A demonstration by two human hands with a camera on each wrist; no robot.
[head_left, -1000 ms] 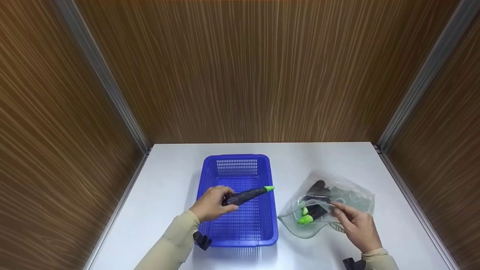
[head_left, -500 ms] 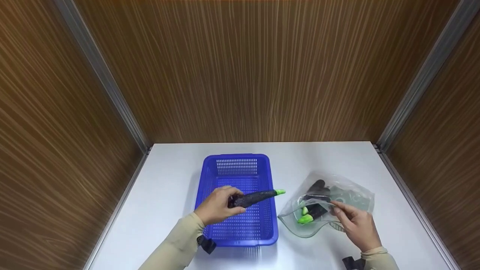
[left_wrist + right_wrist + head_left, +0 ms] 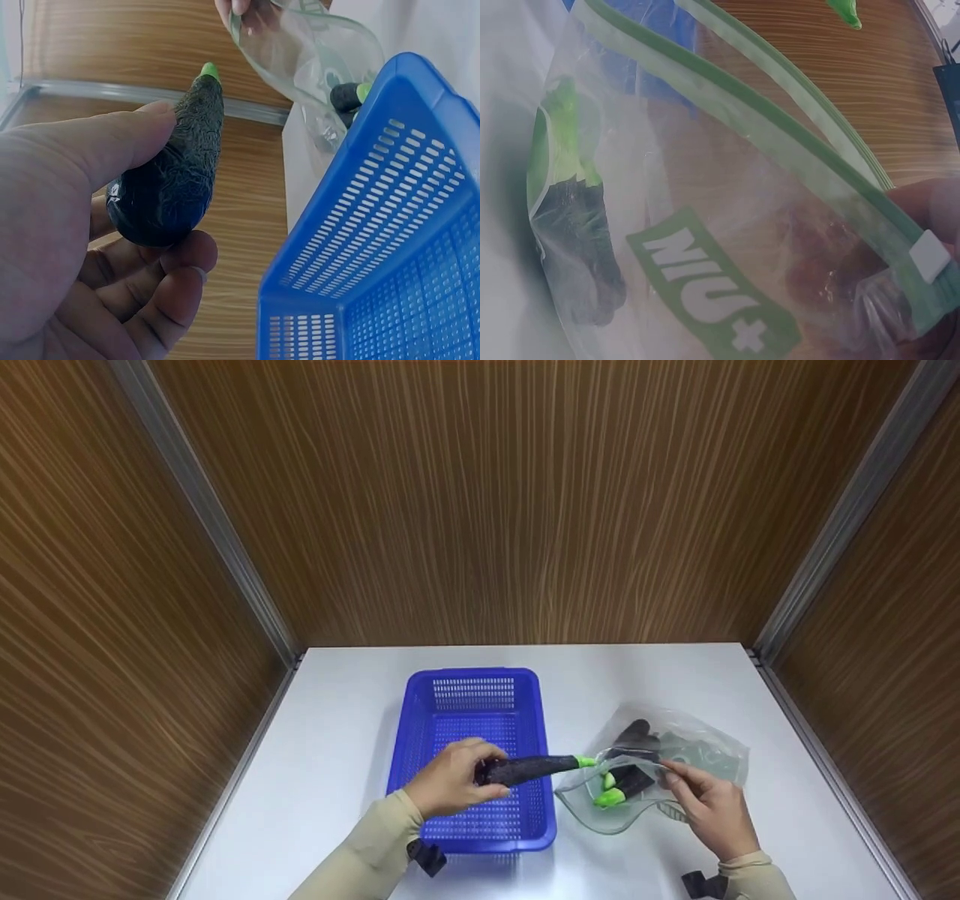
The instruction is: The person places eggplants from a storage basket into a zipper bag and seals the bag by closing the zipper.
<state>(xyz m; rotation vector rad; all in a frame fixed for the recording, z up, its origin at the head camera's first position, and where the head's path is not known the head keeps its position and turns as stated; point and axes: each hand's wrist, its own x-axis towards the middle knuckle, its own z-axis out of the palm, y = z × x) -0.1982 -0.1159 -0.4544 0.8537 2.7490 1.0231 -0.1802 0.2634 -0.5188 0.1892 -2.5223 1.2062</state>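
My left hand [image 3: 459, 780] grips a dark eggplant [image 3: 531, 769] by its thick end, over the right half of a blue plastic basket [image 3: 547, 810]. The eggplant's green tip points right and reaches the mouth of a clear zip bag [image 3: 694, 731]. My right hand [image 3: 716, 808] pinches the bag's rim near the white slider [image 3: 930, 256], and the green-edged mouth stands parted. Inside the bag lie dark eggplants with green ends, one of them a short piece [image 3: 577, 217] in the right wrist view. In the left wrist view the held eggplant [image 3: 176, 165] rests between thumb and fingers.
The basket and bag stand side by side on a white table [image 3: 345, 712]. Brown wood-grain panels [image 3: 480, 510] close in the back and both sides, with grey metal strips [image 3: 217, 532] at the corners.
My left hand has moved right with the eggplant, from over the basket's middle toward the bag, and the green tip now meets the bag's mouth. My right hand has stayed nearly still.
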